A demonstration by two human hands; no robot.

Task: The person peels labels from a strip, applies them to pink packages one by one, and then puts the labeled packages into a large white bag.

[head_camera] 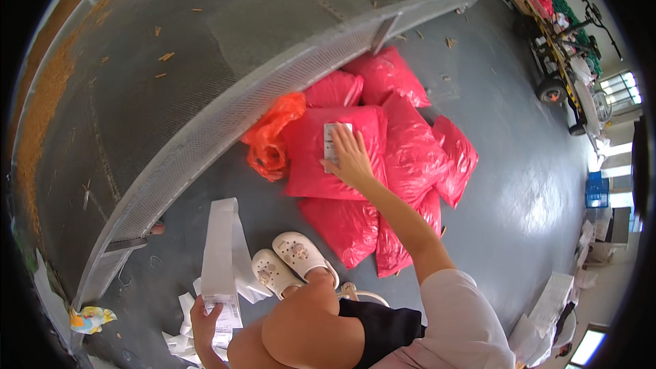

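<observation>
My right hand [351,159] lies flat with fingers apart on a white printed label [330,149]. The label is on a plump pink plastic mailing bag [307,174], the front one on top of a heap of several such bags. Part of the label is hidden beneath my palm. Low on the left, my left hand [206,318] pinches a strip of printed labels [228,312] between thumb and fingers. A long pale backing strip [219,246] runs on from it towards the heap. Beside the topmost bag sits a crumpled orange plastic bag [274,138].
A low mesh-sided metal barrier [246,107] curves along the left of the heap. My feet, in cream clogs [300,253], stand just before the bags. More crumpled paper strip [182,338] lies on the grey floor. A wheeled cart [556,77] stands far right, near a blue crate [597,192].
</observation>
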